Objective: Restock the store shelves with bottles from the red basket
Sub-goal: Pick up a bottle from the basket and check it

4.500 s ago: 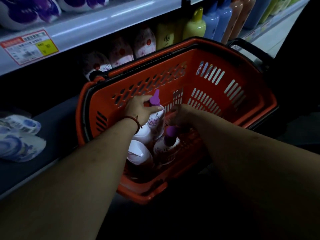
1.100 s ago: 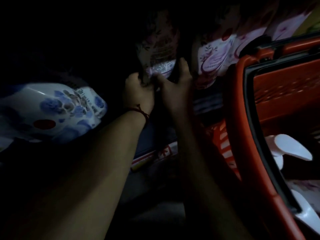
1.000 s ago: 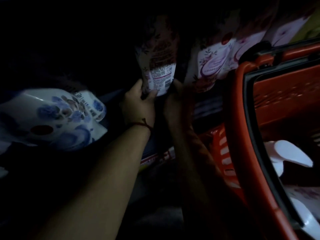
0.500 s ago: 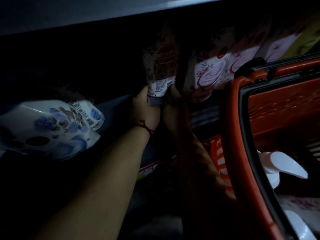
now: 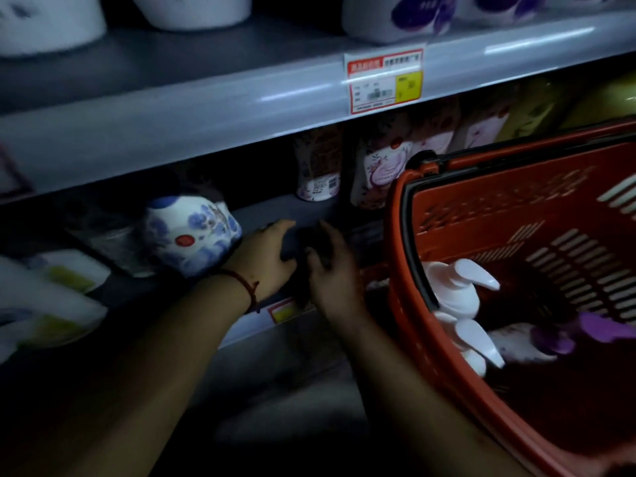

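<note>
A floral bottle stands upright on the dark lower shelf, its back label facing me, beside similar bottles to its right. Both my hands sit over the shelf's front edge, below that bottle and apart from it. My left hand, with a red cord at the wrist, holds nothing, fingers loosely spread. My right hand is likewise free. The red basket stands at right, with white pump bottles and a purple-capped bottle lying inside.
A blue-flowered white pouch lies on the shelf just left of my left hand; paler packs are at far left. The upper shelf rail with a red-and-yellow price tag overhangs the bottles. Yellow bottles stand at far right.
Both hands have let go of the floral bottle, which now stands on the shelf, and have drawn back down to the shelf's front edge. The view has lifted and brightened.
</note>
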{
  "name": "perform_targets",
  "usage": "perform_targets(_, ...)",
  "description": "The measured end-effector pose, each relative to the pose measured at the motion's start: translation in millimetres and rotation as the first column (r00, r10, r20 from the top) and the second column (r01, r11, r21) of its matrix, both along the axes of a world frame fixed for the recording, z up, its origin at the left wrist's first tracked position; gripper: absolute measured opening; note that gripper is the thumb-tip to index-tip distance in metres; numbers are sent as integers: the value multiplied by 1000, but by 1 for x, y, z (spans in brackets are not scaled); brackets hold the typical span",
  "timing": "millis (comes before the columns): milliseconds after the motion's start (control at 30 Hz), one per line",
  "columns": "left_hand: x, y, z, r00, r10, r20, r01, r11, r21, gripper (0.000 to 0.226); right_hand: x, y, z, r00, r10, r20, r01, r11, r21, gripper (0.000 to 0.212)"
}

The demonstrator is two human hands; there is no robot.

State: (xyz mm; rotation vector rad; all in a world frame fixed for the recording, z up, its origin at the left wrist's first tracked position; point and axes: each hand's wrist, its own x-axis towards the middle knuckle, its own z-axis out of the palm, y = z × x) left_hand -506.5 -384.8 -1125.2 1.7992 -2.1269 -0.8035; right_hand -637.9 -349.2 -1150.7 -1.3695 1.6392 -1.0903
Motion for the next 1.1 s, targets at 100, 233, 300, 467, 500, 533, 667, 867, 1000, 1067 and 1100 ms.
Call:
perform_targets(100, 8, 24, 40, 989, -42, 144, 44, 999, -9, 72, -1, 35, 38, 996, 53, -77, -56, 998, -33, 53)
perform_targets(233, 8, 55, 100, 976, -84, 200, 96, 994, -52, 70, -16, 68, 93, 940, 187, -285, -206, 978, -36, 59)
perform_targets(300, 3, 68, 129, 973, -102, 209, 125, 987, -101, 68, -26, 82, 122, 892, 248, -377, -289, 956, -54, 59)
perform_targets(467, -22, 93, 188, 952, -173, 251, 221, 959, -178, 73, -67, 105, 191, 774, 305, -554, -401, 914, -57, 58)
perform_targets(500, -29, 97, 196, 953, -181, 243, 229, 955, -190, 73, -78, 109, 203, 744, 312, -590, -413, 910, -39, 59)
perform_targets(533, -38, 101, 202, 955, -190, 227, 237, 950, -205, 72, -91, 112, 214, 705, 320, -633, -419, 908, -7, 60)
perform_targets(667, -83, 114, 202, 951, -259, 170, 293, 932, -214, 64, -149, 124, 234, 575, 339, -744, -380, 917, 124, 65)
perform_targets(867, -158, 116, 177, 897, -409, 170, 434, 888, -153, 65, -230, 125, 218, 522, 437, -733, -183, 896, 404, 64)
perform_targets(1000, -195, 119, 144, 853, -488, 188, 505, 861, -60, 54, -258, 120, 186, 555, 577, -598, -165, 782, 601, 58)
perform_targets(1067, -209, 122, 126, 834, -514, 202, 523, 852, 7, 52, -264, 116, 170, 543, 630, -556, -179, 733, 656, 52)
perform_targets(1100, -215, 124, 117, 828, -522, 205, 528, 849, 31, 51, -266, 112, 162, 523, 645, -557, -188, 725, 663, 48)
